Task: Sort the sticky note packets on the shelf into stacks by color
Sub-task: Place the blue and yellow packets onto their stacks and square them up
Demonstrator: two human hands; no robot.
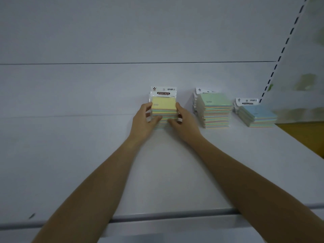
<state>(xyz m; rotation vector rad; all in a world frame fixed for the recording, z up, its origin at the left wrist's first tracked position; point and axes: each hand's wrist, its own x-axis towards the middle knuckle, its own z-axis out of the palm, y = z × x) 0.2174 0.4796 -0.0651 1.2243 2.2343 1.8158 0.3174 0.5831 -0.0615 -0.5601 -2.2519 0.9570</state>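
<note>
Three stacks of sticky note packets stand on the white shelf (87,155). The yellow-topped stack (164,105) is in the middle, its white header card reading STICKY NOTE. My left hand (144,120) grips its left side, fingers curled round the edge and thumb across the front. My right hand (182,122) grips its right side the same way; a pale band shows on one finger. To the right stands a taller green-topped stack (216,100), and further right a lower blue-topped stack (258,111). Neither of those is touched.
The shelf's back panel (122,41) rises behind the stacks. A slotted upright (280,55) runs diagonally at the right, with blurred greenish goods beyond it. A yellow-brown surface (305,135) lies at the far right. The shelf's front lip (175,214) crosses near my forearms.
</note>
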